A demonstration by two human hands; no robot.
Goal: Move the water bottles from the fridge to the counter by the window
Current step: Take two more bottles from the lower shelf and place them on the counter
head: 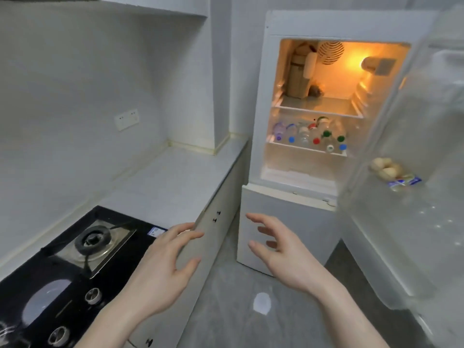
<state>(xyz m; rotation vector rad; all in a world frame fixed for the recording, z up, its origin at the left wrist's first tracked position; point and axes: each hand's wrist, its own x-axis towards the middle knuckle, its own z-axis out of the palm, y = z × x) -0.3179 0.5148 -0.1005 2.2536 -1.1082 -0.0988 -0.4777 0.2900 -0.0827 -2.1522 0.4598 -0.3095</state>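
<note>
A white fridge stands ahead with its upper door swung open to the right and its inside lit orange. Several clear water bottles with blue, red, green and white caps lie on its middle shelf, caps toward me. My left hand and my right hand are raised in front of me, well short of the fridge, fingers spread, holding nothing. No window is in view.
A grey counter runs along the left wall up to the fridge. A black gas hob is set into its near end. A bag of pale round food sits in the door shelf. Grey floor lies between.
</note>
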